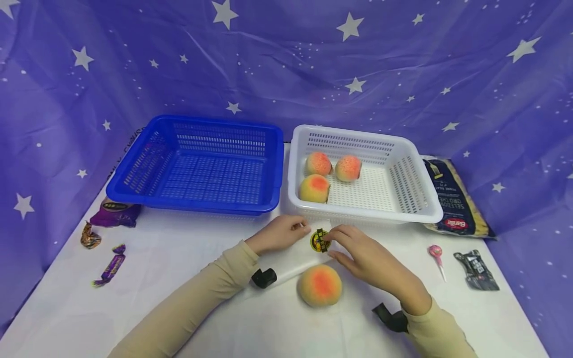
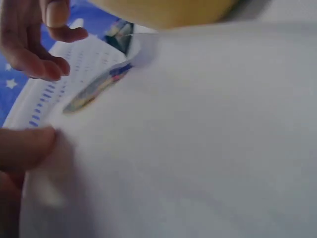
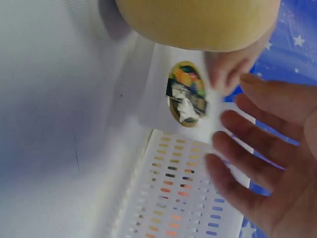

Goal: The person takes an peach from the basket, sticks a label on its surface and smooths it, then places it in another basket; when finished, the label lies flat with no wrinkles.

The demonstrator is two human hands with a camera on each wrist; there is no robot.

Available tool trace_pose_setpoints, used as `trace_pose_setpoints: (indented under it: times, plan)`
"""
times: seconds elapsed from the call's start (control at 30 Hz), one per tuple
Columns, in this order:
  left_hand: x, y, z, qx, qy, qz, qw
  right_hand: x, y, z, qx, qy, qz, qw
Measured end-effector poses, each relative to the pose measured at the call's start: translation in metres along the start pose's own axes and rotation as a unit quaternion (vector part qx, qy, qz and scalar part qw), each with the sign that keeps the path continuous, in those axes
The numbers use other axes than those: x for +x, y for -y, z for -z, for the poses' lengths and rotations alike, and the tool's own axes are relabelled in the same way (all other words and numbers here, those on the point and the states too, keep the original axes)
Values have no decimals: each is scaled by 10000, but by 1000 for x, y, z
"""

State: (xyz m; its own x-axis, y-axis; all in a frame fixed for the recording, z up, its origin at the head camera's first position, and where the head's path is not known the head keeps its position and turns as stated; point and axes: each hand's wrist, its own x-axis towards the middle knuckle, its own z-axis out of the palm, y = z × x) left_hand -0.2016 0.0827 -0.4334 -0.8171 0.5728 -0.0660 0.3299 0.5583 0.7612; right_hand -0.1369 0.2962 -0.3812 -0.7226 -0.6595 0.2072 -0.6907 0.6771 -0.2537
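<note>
My left hand (image 1: 282,232) pinches a white sheet of paper (image 1: 297,258) at its far left edge; in the left wrist view the thumb lies over this sheet (image 2: 198,134). A round yellow-and-black sticker (image 1: 319,241) is on the sheet's right part, and the right wrist view shows fruit printed on this sticker (image 3: 185,94). Beside it, my right hand (image 1: 364,256) has its fingers spread and slightly bent, holding nothing; in the head view its fingertips overlap the sticker's right side, and contact is unclear. A peach (image 1: 320,285) sits on the table just nearer than the sheet.
Behind the hands stand a blue basket (image 1: 268,205) and a white basket (image 1: 358,213) with 3 peaches at its left. Wrapped candies (image 1: 112,266) lie left; a lollipop (image 1: 435,252), a black packet (image 1: 478,271) and a pasta bag (image 1: 454,199) lie right.
</note>
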Motion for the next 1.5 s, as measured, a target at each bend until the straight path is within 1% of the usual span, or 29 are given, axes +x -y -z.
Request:
trace_pose_setpoints:
  times: [0.13, 0.27, 0.33, 0.47, 0.53, 0.57, 0.67, 0.77, 0.87, 1.0, 1.1, 1.23, 1.3, 1.5]
  plan:
    - [-2, -6, 7, -653, 483, -158, 9966, 4, 1, 1, 135, -227, -6, 9997]
    - [-5, -10, 11, -1093, 752, -305, 9907, 6, 2, 2, 65, -354, -128, 9993]
    - [-6, -11, 12, -1394, 892, -315, 9857, 7, 3, 2, 31, -389, -164, 9991]
    - [-8, -12, 13, -2060, 1189, -321, 9708, 8, 4, 1, -26, -578, -120, 9983]
    - [-8, -12, 14, -2238, 1228, -287, 9664, 8, 5, 0, -40, -762, -58, 9971]
    - [-8, -12, 14, -2282, 1226, -253, 9655, 8, 5, 0, -27, -873, -5, 9962]
    - [-8, -14, 14, -2321, 1155, -225, 9655, 8, 6, 0, -54, -1178, 176, 9929]
    - [-8, -15, 13, -2233, 1055, -248, 9687, 7, 5, -1, -144, -1285, 315, 9911]
    - [-7, -16, 11, -1986, 910, -240, 9755, 7, 6, 0, -216, -1159, 279, 9926]
    - [-5, -15, 8, -1498, 682, -83, 9863, 6, 7, 0, -216, -942, 156, 9952]
    - [-3, -15, 5, -1198, 574, -34, 9911, 6, 8, -3, -339, -924, 227, 9949]
    - [0, -15, 3, -882, 512, 15, 9948, 6, 8, -8, -493, -905, 333, 9941]
    - [1, -16, 3, -756, 504, 92, 9958, 6, 9, -9, -545, -856, 282, 9944]
    - [-2, -22, 5, -686, 549, 213, 9959, 4, 10, -10, -649, -779, 61, 9948]
